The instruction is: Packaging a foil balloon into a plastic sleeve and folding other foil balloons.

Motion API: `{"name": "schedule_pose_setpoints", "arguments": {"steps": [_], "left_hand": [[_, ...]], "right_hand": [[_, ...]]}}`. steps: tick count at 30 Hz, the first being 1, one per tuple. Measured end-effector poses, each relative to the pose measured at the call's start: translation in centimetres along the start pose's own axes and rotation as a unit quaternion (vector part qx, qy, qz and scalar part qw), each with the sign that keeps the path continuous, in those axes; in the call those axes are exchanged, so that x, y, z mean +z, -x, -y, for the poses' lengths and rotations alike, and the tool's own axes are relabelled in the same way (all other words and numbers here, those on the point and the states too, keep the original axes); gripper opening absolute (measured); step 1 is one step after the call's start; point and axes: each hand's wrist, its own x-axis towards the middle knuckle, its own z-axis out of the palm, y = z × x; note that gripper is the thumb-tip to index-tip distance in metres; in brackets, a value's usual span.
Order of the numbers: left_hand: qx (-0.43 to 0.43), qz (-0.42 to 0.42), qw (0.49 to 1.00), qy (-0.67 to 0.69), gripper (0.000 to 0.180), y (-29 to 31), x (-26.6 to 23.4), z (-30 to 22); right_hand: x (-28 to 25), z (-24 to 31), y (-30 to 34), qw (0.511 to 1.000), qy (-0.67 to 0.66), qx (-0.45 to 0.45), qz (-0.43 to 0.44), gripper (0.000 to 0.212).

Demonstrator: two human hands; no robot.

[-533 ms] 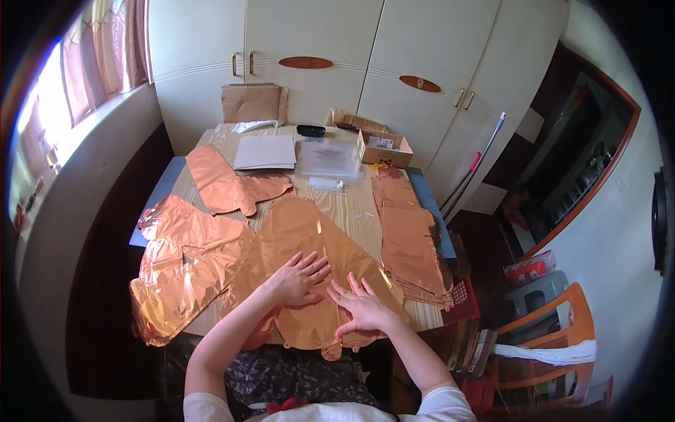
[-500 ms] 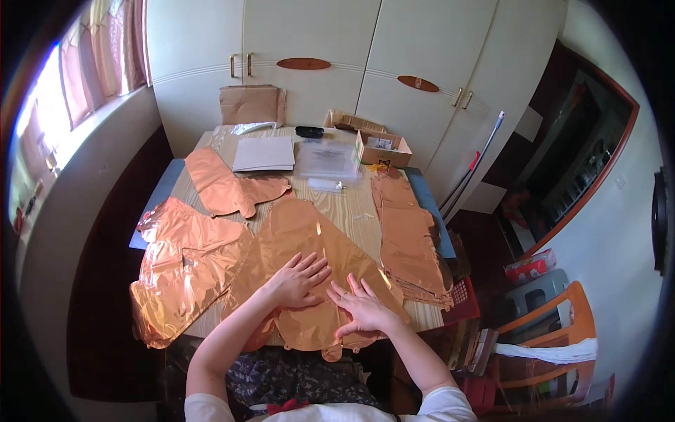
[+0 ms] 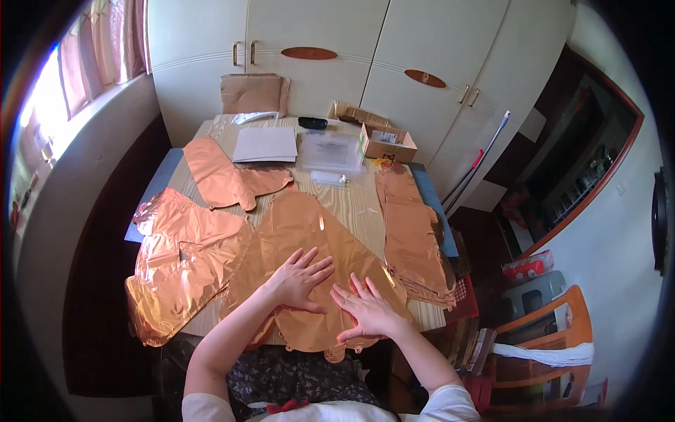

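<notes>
A large deflated foil balloon [image 3: 288, 225], copper-orange and shiny, lies flat at the front of the table, with small tabs along its near edge. My left hand [image 3: 302, 280] rests palm down on its middle, fingers spread. Beside it, to the right and slightly nearer, my right hand [image 3: 367, 308] also presses flat with its fingers apart. Neither hand grips anything. Creased copper foil [image 3: 186, 281] lies to the left, touching the large piece. Behind that is another flat foil piece [image 3: 221, 176]. Along the right side runs a stack of folded copper foil pieces [image 3: 411, 239].
At the back of the wood-grain table [image 3: 357, 198] are white sheets [image 3: 264, 145], a clear plastic sleeve [image 3: 332, 153], a black case [image 3: 313, 123] and an open cardboard box [image 3: 390, 146]. A wooden chair [image 3: 580, 323] stands at right. Cabinets [image 3: 316, 24] rise behind.
The view has shifted slightly. Both hands stay flat on the foil balloon, with the left hand's thumb and fingers a little more spread.
</notes>
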Motion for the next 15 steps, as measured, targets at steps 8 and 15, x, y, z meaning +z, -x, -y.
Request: {"name": "schedule_pose_setpoints", "arguments": {"steps": [8, 15], "left_hand": [[-0.003, -0.008, 1.0, 0.005, 0.104, 0.1, 0.4, 0.2], [-0.006, 0.004, 1.0, 0.015, 0.106, 0.2, 0.1, 0.2]], "right_hand": [[0.8, 1.8, 4.1, 0.997, 0.023, -0.058, -0.035, 0.074], [1.4, 3.4, 7.4, 0.99, -0.046, -0.104, -0.088, 0.051]]}}
